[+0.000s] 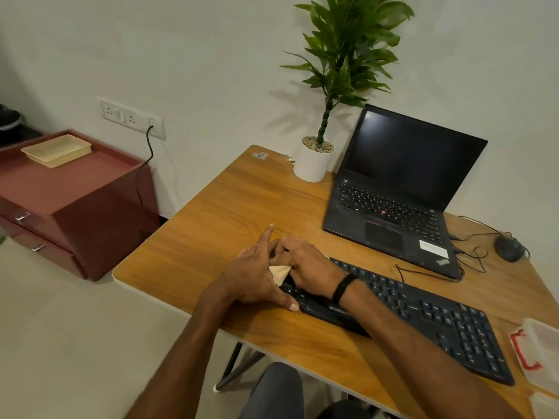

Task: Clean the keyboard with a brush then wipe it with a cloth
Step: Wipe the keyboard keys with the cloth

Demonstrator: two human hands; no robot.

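The black keyboard point(423, 316) lies slanted on the wooden desk point(211, 213). Its left end is near the middle of the desk and its right end is close to the near right corner. A small cream cloth point(279, 272) is at the left end of the keyboard, and only 1 corner of it shows between the 2 hands. The right hand point(305, 264) is on top of this cloth with the fingers bent around it, grasping it against the keys. A black band point(343, 287) is on its wrist. The left hand point(251, 276) touches the right one. Its index finger is straight and points to the far side, and its thumb lies flat on the near left corner of the keyboard, so this hand looks released, not clenched. Its other fingers are hidden behind the right hand.

On the far side of the keyboard, to the right, stands an open laptop point(402, 182) with a dark screen. Left of the laptop, at the far edge of the desk, a green plant point(348, 55) grows in a white pot point(313, 167). A black mouse point(509, 247) lies right of the laptop. A clear plastic box point(541, 355) with red marking is at the right edge, just beside the right end of the keyboard.

Left of the desk, well apart, a dark red cabinet point(75, 201) with 2 drawer handles carries a cream tray point(57, 149). On the wall above it is a socket panel point(133, 117), and a black cable point(142, 176) hangs down from it.
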